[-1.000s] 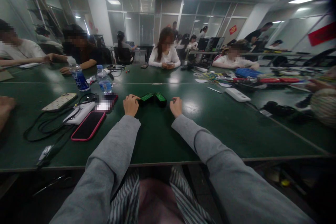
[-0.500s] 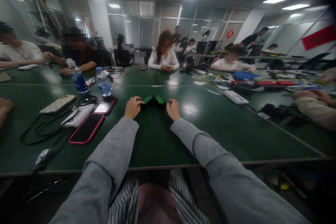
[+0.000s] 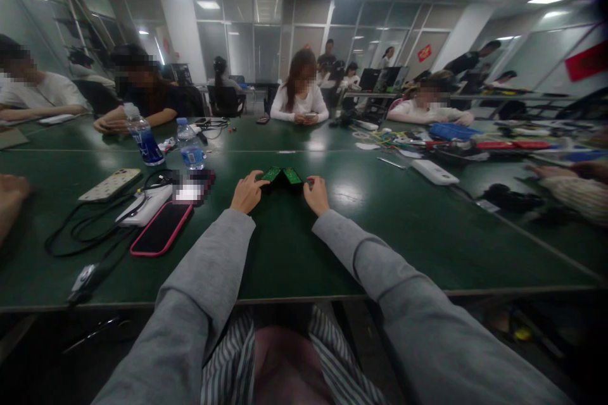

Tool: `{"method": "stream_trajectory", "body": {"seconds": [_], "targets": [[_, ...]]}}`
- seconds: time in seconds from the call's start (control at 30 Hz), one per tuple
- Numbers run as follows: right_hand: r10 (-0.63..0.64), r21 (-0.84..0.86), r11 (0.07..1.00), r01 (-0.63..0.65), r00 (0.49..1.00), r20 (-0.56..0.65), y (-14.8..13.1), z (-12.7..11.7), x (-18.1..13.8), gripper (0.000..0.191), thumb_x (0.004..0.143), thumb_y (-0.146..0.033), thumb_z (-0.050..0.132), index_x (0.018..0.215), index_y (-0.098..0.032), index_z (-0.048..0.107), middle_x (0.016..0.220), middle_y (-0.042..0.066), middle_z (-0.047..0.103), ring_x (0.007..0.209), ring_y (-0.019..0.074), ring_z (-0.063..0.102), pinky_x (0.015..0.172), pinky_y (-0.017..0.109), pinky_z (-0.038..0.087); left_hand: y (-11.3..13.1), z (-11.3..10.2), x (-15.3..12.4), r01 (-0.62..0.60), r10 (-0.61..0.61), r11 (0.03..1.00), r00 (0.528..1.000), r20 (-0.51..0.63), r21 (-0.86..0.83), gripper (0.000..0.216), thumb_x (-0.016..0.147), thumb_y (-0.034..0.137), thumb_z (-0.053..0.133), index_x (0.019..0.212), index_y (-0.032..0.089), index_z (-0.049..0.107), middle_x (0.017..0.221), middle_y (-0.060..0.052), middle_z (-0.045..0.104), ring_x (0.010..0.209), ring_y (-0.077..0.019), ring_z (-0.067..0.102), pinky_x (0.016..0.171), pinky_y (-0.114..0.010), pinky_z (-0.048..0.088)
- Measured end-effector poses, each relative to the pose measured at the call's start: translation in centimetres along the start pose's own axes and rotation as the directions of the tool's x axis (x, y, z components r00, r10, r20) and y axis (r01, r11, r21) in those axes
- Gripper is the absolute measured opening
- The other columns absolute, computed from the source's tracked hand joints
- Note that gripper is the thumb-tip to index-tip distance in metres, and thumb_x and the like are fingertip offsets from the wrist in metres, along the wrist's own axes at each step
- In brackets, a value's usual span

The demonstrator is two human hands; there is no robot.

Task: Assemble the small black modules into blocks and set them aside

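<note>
Left board (image 3: pixel 272 175) and right board (image 3: pixel 293 175) had drawn together on the table (image 3: pixel 403 234), far corners close or touching. Lettering on the bottle (image 3: pixel 144 141) (white on blue) was too blurred to read. Left hand (image 3: pixel 247 192) spread at one, right hand (image 3: pixel 316 195) curled at the other; whether either gripped couldn't be told.

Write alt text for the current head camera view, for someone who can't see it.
A person's left hand and right hand are at the outer sides of two small green-topped pieces, angled toward each other on a dark green table. To the left are a pink-edged phone and two plastic bottles; a person in white sits across.
</note>
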State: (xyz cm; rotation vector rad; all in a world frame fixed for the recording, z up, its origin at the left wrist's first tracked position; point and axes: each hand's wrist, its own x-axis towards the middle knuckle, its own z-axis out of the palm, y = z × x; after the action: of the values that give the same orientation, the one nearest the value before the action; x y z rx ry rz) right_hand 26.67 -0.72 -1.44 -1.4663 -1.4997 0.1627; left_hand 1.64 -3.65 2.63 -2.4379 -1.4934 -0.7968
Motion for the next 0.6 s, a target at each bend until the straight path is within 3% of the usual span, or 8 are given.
{"method": "stream_trajectory", "body": {"seconds": [0.2,0.4,0.5,0.6], "targets": [[0.003,0.026,1.0,-0.004,1.0,0.017,-0.1,-0.1,0.0,0.027,0.083,-0.028,0.045,0.105,-0.016,0.056,0.101,0.012,0.055,0.088,0.0208,0.055,0.087,0.041,0.047,0.2,0.2,0.0,-0.011,0.008,0.998,0.999,-0.053,-0.054,0.042,0.085,0.008,0.044,0.122,0.026,0.055,0.139,-0.007,0.043,0.106,-0.0204,0.056,0.088,-0.039,0.049],[-0.07,0.009,0.997,0.071,0.994,-0.087,-0.7,-0.6,-0.1,0.029,0.084,-0.028,0.045,0.108,-0.015,0.054,0.105,0.013,0.053,0.095,0.0219,0.052,0.091,0.042,0.046,-0.4,1.2,0.1,0.1,-0.144,0.965,0.975,-0.171,-0.242,0.043,0.087,0.013,0.044,0.129,0.02,0.039,0.133,-0.012,0.042,0.087,-0.0142,0.06,0.08,-0.035,0.053],[-0.164,-0.037,0.986,0.161,0.98,-0.109,-1.7,-1.0,-0.4,0.031,0.085,-0.027,0.045,0.112,-0.013,0.054,0.109,0.014,0.051,0.101,0.0234,0.05,0.094,0.043,0.045,-0.7,1.9,0.1,0.112,-0.165,0.939,0.976,-0.142,-0.324,0.048,0.091,0.025,0.047,0.137,0.021,0.032,0.137,-0.014,0.04,0.093,-0.0154,0.061,0.085,-0.037,0.052],[-0.227,-0.059,0.973,0.225,0.973,-0.037,-2.7,-1.1,-0.9,0.035,0.087,-0.027,0.044,0.119,-0.013,0.053,0.114,0.016,0.05,0.108,0.0249,0.05,0.096,0.043,0.044,-0.4,2.7,0.4,0.166,-0.217,0.901,0.973,-0.084,-0.401,0.057,0.092,0.041,0.049,0.142,0.021,0.029,0.143,-0.016,0.037,0.11,-0.0196,0.059,0.094,-0.039,0.05]]}}
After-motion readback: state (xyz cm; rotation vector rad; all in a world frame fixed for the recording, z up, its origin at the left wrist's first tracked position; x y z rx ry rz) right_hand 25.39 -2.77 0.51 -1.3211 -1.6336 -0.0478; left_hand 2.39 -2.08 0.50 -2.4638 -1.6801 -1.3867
